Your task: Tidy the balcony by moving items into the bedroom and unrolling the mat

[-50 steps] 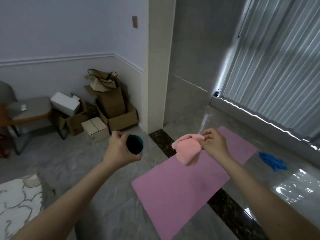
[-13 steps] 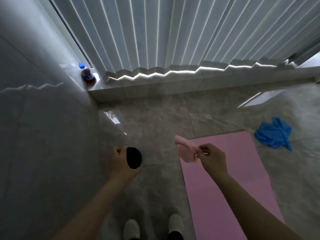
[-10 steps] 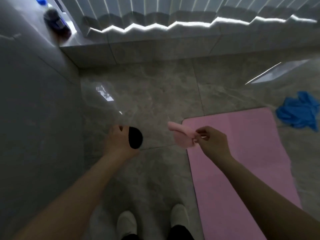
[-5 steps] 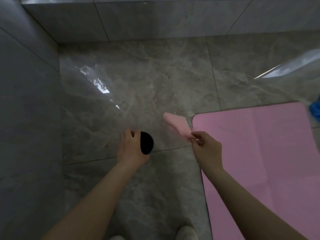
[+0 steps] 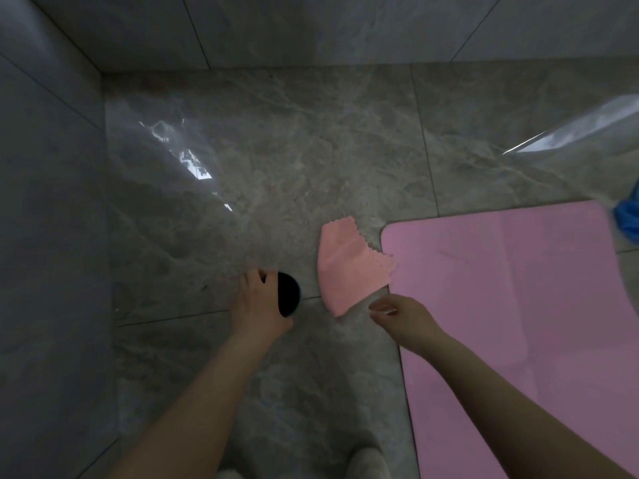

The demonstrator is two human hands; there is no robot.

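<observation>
My left hand (image 5: 257,302) grips a dark teal cup (image 5: 288,294), its mouth turned toward the camera, low over the grey floor. A pink cloth (image 5: 349,267) with a zigzag edge lies spread by the near-left corner of the unrolled pink mat (image 5: 501,305), one edge overlapping that corner. My right hand (image 5: 401,318) hovers just right of the cloth's near corner, fingers loosely curled and holding nothing.
Grey tiled walls (image 5: 48,236) close the corner at left and at the back. A blue cloth (image 5: 629,221) shows at the right edge beyond the mat. My light shoe (image 5: 366,461) is at the bottom. The marble floor (image 5: 276,160) is glossy with reflections.
My view tilted down toward the floor corner. My right hand lowered the pink cloth and let it go; it now lies by the mat's corner. The cup stays in my left hand.
</observation>
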